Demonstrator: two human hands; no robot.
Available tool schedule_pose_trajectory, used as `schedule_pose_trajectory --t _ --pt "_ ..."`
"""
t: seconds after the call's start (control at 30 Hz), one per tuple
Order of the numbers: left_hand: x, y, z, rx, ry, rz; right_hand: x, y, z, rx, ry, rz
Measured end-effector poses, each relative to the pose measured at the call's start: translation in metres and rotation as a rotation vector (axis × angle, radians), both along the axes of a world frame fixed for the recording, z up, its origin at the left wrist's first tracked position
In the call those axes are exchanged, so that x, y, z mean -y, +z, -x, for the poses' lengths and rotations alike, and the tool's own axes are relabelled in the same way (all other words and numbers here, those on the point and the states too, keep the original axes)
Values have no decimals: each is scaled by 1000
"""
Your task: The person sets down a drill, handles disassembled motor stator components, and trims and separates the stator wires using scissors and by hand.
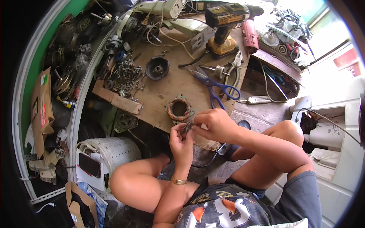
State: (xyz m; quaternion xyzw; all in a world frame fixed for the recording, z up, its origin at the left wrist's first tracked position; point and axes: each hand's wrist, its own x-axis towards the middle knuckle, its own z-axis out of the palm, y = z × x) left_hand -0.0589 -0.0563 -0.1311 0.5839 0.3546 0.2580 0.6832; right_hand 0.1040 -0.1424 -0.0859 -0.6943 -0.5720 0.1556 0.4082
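Your left hand [181, 141] and right hand [213, 123] pinch together on a small dark metal part [187, 127], just near the bare copper-wound stator ring [178, 109] lying unassembled on the wooden board [171, 85].

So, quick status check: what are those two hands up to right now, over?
Left hand and right hand pinch one small dark part between fingertips. Copper-wound motor coil sits just beyond on the wooden board. Nothing between them.

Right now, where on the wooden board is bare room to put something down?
Bare board lies between the black round part, the copper coil and the blue scissors. The screw pile at left and the drill side are crowded.
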Motion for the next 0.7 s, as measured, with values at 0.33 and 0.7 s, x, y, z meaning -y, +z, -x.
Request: schedule_pose_trajectory --t 0.33,0.7 --pt "-11 -2 10 197 24 552 21 4 -40 566 -425 476" --pt "-14 -8 14 436 -58 879 25 -1 -81 435 -425 314"
